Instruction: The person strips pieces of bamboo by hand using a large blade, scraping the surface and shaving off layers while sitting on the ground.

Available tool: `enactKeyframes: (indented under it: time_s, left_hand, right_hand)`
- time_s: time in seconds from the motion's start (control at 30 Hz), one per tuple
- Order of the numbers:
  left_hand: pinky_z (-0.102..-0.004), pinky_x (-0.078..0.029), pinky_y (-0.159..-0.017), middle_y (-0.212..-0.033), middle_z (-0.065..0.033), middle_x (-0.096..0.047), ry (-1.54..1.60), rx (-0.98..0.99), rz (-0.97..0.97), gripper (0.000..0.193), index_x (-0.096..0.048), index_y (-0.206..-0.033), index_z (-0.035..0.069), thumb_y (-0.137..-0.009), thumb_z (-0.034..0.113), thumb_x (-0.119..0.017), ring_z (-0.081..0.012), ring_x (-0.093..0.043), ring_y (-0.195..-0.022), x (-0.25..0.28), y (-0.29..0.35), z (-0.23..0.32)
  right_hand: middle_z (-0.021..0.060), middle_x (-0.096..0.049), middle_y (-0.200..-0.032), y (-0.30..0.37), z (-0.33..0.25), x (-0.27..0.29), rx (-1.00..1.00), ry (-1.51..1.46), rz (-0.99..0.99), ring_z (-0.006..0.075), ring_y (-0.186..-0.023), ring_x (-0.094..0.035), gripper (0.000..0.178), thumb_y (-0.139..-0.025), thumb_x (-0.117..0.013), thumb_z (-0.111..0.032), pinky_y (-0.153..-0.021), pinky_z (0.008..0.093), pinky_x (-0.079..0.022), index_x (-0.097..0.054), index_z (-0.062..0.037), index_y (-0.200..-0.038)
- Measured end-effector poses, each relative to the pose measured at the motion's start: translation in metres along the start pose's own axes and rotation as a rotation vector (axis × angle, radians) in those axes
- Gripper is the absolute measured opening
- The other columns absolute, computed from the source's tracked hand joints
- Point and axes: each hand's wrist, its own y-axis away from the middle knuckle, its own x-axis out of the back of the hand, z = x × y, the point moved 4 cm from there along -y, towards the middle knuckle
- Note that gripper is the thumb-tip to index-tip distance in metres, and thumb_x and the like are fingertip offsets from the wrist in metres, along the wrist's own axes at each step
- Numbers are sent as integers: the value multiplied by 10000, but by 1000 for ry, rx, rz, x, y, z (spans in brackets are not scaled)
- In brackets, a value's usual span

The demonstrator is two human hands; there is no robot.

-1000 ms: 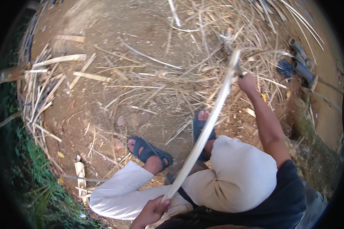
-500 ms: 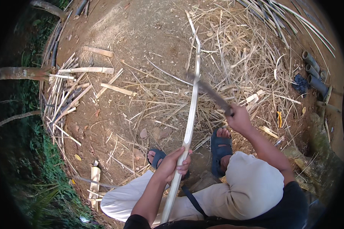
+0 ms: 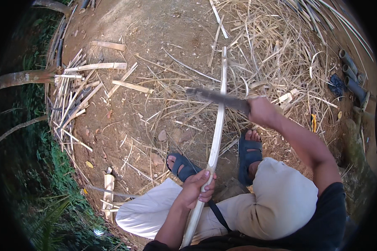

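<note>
A long pale bamboo strip (image 3: pixel 217 140) runs from my lap out over the littered ground, its far end pointing away from me. My left hand (image 3: pixel 198 188) is closed around its near part, above my lap. In my right hand (image 3: pixel 262 111) is the handle of a machete, the fingers wrapped around it. The dark machete blade (image 3: pixel 215 98), slightly blurred, lies across the strip well beyond my left hand. Whether its edge bites into the bamboo I cannot tell.
A heap of thin shavings (image 3: pixel 276 62) covers the ground ahead and right. Split bamboo pieces (image 3: pixel 77 92) are piled at the left, beside green plants (image 3: pixel 56 175). Several dark bamboo tubes (image 3: pixel 352 77) lie at the right, near a tree trunk (image 3: pixel 354 146). My sandalled feet flank the strip.
The machete has swung from a steep slant to nearly level across the strip, and my right hand has moved farther from me. My left hand keeps its hold; the view has shifted slightly.
</note>
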Motion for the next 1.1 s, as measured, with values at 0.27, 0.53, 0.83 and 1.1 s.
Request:
enactKeyframes:
  time_s: [0.27, 0.53, 0.83, 1.1]
  left_hand:
    - [-200, -229, -374, -664, 34, -375, -13, 44, 27, 283, -486, -1073, 100, -1058, 369, -399, -42, -285, -440, 19, 28, -14]
    - [-209, -219, -371, -657, 34, -372, -56, -2, 76, 277, -497, -1047, 100, -1058, 362, -408, -50, -282, -445, 20, 26, -14]
    - [-215, -238, -386, -649, 48, -354, 45, 100, 88, 272, -494, -1052, 95, -1062, 349, -397, -52, -284, -451, 27, 51, -21]
    - [-242, -262, -403, -632, 22, -374, -16, 79, 206, 278, -516, -1022, 66, -1048, 329, -429, -83, -327, -453, 47, 69, -40]
  right_hand:
    - [193, -706, -869, -5, 0, -9, -40, 30, -19, 343, -797, -703, 267, -772, -639, -209, -767, 445, -573, -689, -25, -958]
    - [73, -707, -798, 50, -67, -33, 427, 258, -144, 262, -714, -691, 538, -595, -786, -425, -780, 447, -440, -638, -163, -1041]
    - [199, -705, -887, 1, -17, -6, 11, 154, -108, 340, -825, -706, 261, -810, -634, -240, -761, 411, -579, -685, -36, -966]
    - [185, -706, -909, -42, 10, -14, -73, 121, -37, 333, -857, -703, 319, -727, -697, -228, -816, 443, -572, -676, -35, -980]
